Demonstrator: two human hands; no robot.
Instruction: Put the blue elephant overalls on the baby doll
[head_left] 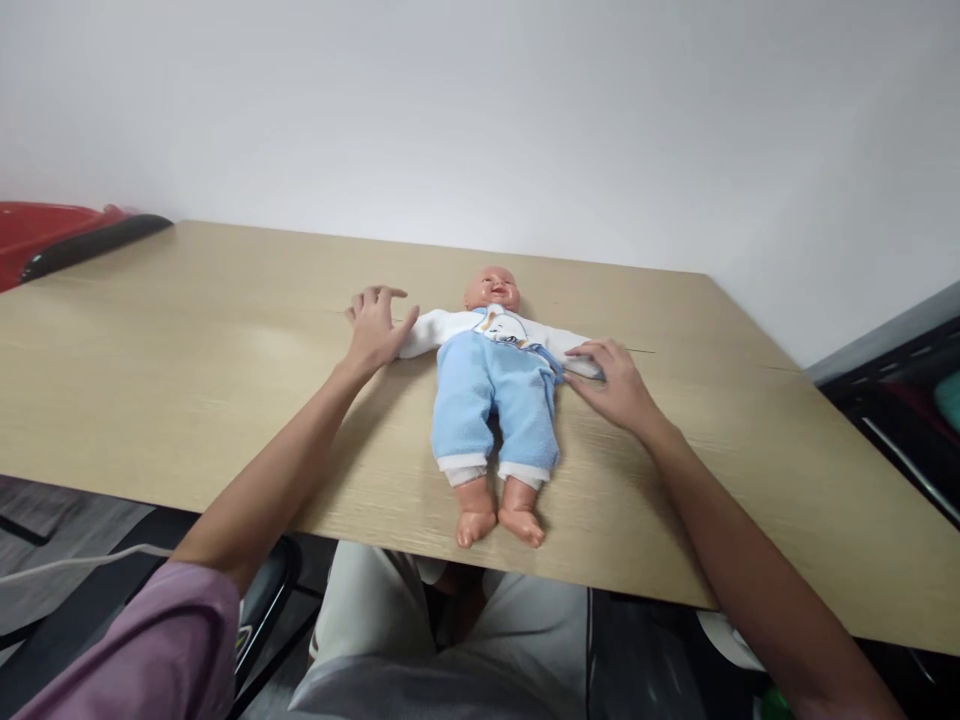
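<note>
A baby doll (496, 370) lies on its back on the wooden table, its head toward the wall and its bare feet near the front edge. It wears light blue overalls with an animal-face patch over a white long-sleeved top. Its arms are spread to both sides. My left hand (375, 325) is open at the end of one sleeve, fingers apart, thumb close to the cuff. Around the end of the other sleeve (574, 357), my right hand (619, 385) has its fingers above and thumb below. A blue strap (549, 357) lies loose beside that hand.
The wooden table (225, 400) meets a white wall (480, 120) at the back. Something red with a black edge (60, 235) is at the far left. Black chair frames (900, 400) stand at the right. A pale cable (90, 562) runs below at the left.
</note>
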